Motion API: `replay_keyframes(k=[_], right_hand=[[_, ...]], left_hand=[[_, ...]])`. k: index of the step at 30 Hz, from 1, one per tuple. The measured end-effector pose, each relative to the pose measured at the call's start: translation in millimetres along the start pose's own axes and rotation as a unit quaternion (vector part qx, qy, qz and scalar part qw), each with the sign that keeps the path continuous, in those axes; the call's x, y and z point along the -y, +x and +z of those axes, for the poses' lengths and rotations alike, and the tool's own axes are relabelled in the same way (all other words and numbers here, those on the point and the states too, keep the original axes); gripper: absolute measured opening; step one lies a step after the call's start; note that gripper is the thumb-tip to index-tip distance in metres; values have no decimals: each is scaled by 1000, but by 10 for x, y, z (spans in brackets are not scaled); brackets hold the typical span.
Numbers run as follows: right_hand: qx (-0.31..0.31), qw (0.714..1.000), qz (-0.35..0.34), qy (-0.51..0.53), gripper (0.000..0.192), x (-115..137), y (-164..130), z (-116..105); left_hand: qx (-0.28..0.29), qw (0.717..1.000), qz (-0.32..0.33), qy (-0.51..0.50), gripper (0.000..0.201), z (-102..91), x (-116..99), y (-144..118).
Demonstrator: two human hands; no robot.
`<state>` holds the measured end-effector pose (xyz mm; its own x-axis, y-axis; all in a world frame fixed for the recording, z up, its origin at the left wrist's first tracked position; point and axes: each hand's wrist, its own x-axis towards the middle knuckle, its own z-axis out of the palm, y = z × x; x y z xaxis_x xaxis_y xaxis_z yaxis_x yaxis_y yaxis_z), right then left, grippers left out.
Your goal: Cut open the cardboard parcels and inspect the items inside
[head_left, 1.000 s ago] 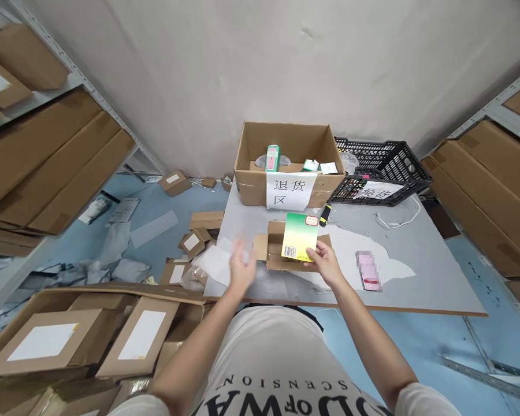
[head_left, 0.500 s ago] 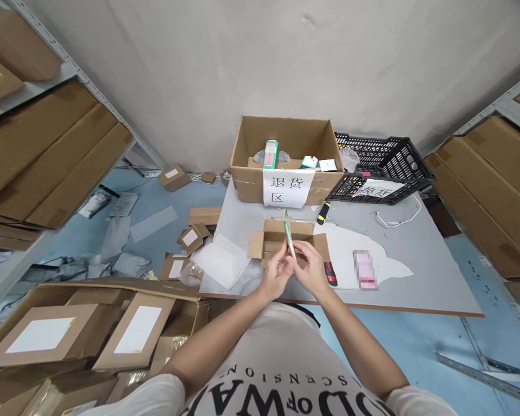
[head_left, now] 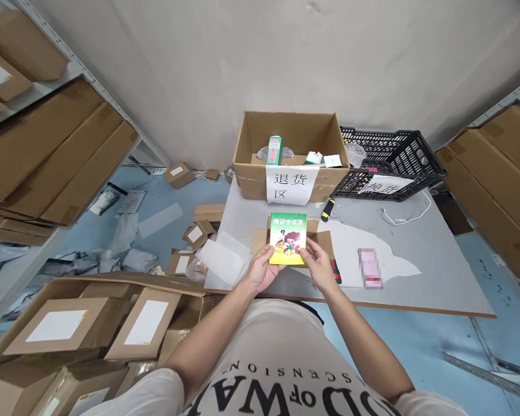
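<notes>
A small green and yellow booklet (head_left: 288, 238) with cartoon figures and Chinese characters faces me, held up over the table. My left hand (head_left: 262, 267) grips its lower left corner, thumb on the front. At the lower right edge, my right hand (head_left: 318, 263) pinches it the same way. Behind and below the booklet stands an open cardboard box (head_left: 325, 242), its inside mostly hidden. A red and black tool (head_left: 336, 271) lies partly covered beside my right hand.
At the table's back are a large carton (head_left: 249, 182) with a paper sign and a black plastic crate (head_left: 416, 147). A yellow-black cutter (head_left: 327, 210) and a pixelated pink item (head_left: 370, 268) lie on the table (head_left: 450, 283). A big box of parcels (head_left: 56, 326) stands left.
The booklet was seen edge-on between my hands; now its cover is turned flat towards me. My hands have moved apart to its two sides. The view has shifted slightly.
</notes>
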<state>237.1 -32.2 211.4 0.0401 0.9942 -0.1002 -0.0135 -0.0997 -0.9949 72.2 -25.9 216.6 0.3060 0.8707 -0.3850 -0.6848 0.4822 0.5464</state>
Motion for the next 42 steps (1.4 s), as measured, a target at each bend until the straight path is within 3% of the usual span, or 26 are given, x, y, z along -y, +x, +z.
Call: replay_keyframes(k=[2, 6, 13, 18, 22, 28, 30, 33, 36, 39, 42], right_hand=[[37, 995, 65, 63, 56, -50, -32, -5], [34, 988, 118, 95, 57, -94, -101, -23], [29, 985, 133, 103, 55, -86, -139, -87], [0, 988, 127, 87, 54, -106, -163, -189], [-44, 993, 98, 51, 46, -121, -158, -256], [-66, 995, -12, -71, 33, -40, -231, -118], [-59, 981, -83, -166, 28, 17, -286, -34], [-22, 935, -189, -299, 30, 88, -355, 63], [15, 903, -253, -348, 35, 106, -366, 64], [-34, 910, -252, -326, 39, 83, -306, -36], [-86, 953, -157, -243, 52, 53, -211, -158]], left_hand=[[1, 1000, -15, -2, 24, -43, 34, 0], [-5, 1000, -25, -3, 24, -92, 85, 0], [-3, 999, -26, 25, 24, -134, 125, 14], [-6, 994, 14, 111, 45, -144, 130, 50], [-51, 972, 98, 208, 55, -112, 189, 13], [40, 966, 93, 237, 63, 94, 402, -127], [38, 969, 109, 218, 63, 147, 449, -139], [9, 974, 127, 187, 49, 184, 457, -113], [-27, 982, 131, 131, 35, 205, 398, -74], [-33, 993, 88, 74, 34, 221, 311, -56], [-27, 999, 32, 35, 36, 203, 250, -45]])
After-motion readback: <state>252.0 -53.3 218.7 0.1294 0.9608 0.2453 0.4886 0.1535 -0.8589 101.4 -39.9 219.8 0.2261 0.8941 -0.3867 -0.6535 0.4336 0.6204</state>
